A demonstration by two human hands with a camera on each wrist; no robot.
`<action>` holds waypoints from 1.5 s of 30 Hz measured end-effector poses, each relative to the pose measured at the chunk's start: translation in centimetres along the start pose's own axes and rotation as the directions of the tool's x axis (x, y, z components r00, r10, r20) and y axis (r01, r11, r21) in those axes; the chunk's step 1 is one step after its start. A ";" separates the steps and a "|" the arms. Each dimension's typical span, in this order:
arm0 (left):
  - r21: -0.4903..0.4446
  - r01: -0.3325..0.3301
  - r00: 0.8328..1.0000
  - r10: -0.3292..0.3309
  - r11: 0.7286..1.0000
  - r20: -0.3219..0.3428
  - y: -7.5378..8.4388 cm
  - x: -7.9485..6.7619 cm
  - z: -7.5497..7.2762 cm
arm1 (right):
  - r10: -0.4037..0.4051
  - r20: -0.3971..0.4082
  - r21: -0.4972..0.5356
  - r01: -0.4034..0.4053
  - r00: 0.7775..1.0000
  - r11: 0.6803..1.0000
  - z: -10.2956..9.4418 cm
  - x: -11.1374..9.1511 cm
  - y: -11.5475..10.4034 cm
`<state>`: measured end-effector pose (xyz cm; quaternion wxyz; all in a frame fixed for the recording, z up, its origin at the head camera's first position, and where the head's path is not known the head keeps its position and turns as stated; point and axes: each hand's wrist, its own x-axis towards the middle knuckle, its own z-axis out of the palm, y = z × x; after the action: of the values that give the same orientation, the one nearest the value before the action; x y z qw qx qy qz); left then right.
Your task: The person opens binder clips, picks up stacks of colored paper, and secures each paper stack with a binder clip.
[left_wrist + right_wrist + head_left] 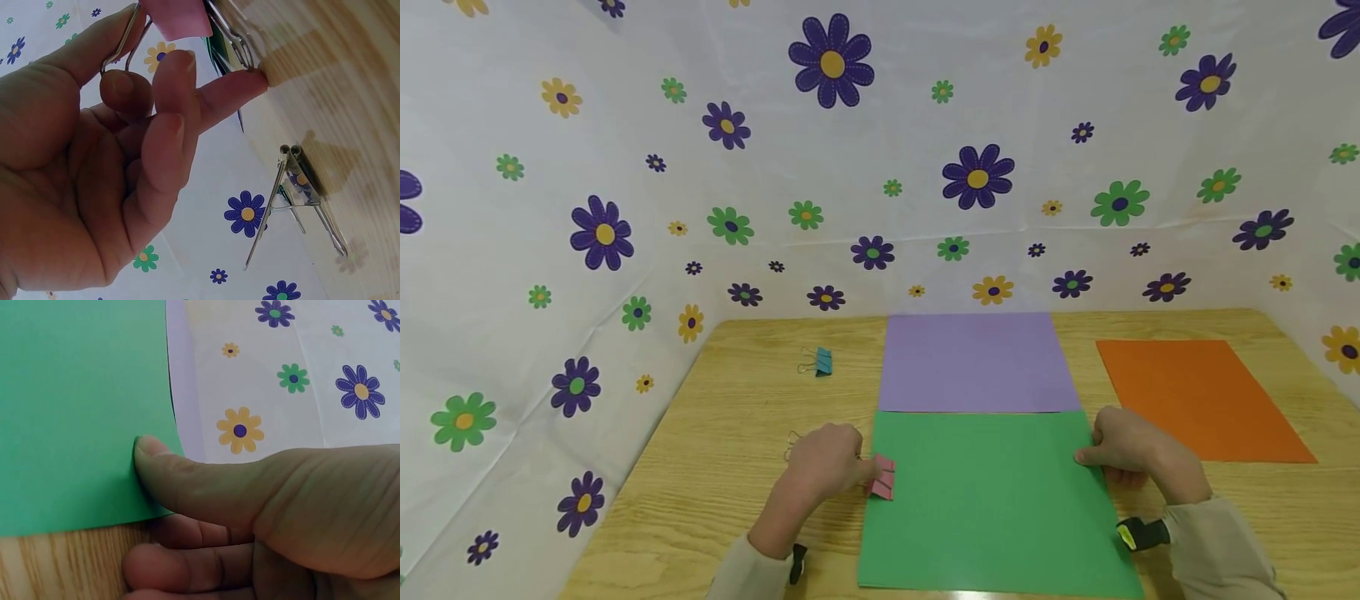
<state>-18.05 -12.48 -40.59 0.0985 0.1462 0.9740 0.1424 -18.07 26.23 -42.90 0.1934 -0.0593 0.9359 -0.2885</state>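
A green paper sheet (992,508) lies on the table. At its left edge sits a pink binder clip (884,478), its jaws over the edge. My left hand (829,463) holds this clip by its wire handles. In the left wrist view the pink clip (178,17) shows above the fingers, with edges of green paper beside it. My right hand (1123,446) pinches the sheet's right edge, thumb on top and fingers below, as the right wrist view shows with the green sheet (75,419).
A purple sheet (973,362) lies beyond the green one, an orange sheet (1202,400) to the right. A blue binder clip (823,362) rests at the back left. Another binder clip (300,181) stands near my left hand. A flowered cloth (910,125) hangs behind the table.
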 end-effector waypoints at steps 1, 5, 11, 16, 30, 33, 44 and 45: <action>0.002 0.000 1.000 0.000 1.000 0.000 0.0 0.0 0.0 | 0.001 -0.002 -0.001 -0.001 1.000 1.000 0.0 0.0 0.0; 0.009 0.012 1.000 -0.012 1.000 0.003 0.0 0.0 0.0 | 0.012 -0.006 -0.007 -0.012 1.000 1.000 0.0 -0.1 -0.1; -0.006 0.022 1.000 -0.022 1.000 0.022 0.1 0.0 0.0 | 0.012 -0.006 -0.021 -0.012 1.000 1.000 0.0 -0.1 0.0; -0.025 0.029 0.999 -0.028 0.999 0.034 0.1 0.1 0.0 | 0.001 -0.010 -0.016 -0.002 1.000 1.000 0.1 0.0 0.0; -0.006 0.034 0.998 -0.034 0.999 0.051 0.0 0.1 0.1 | -0.003 -0.002 -0.017 0.003 1.000 1.000 0.1 0.0 0.2; -0.005 0.038 0.998 -0.038 0.999 0.054 0.1 0.1 0.0 | -0.008 0.000 -0.021 0.008 1.000 1.000 0.1 0.0 0.3; -0.018 0.042 0.997 -0.041 0.999 0.061 -0.1 0.1 0.0 | -0.016 0.024 0.009 0.016 1.000 1.000 -0.1 -0.1 0.6; -0.024 0.042 0.997 -0.041 0.999 0.062 -0.2 0.2 0.0 | -0.019 0.026 0.013 0.019 0.999 1.000 -0.1 -0.1 0.6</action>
<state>-18.24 -12.58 -40.66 0.1330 0.1291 0.9715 0.1479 -18.04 26.79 -43.14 0.2032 -0.0706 0.9308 -0.2955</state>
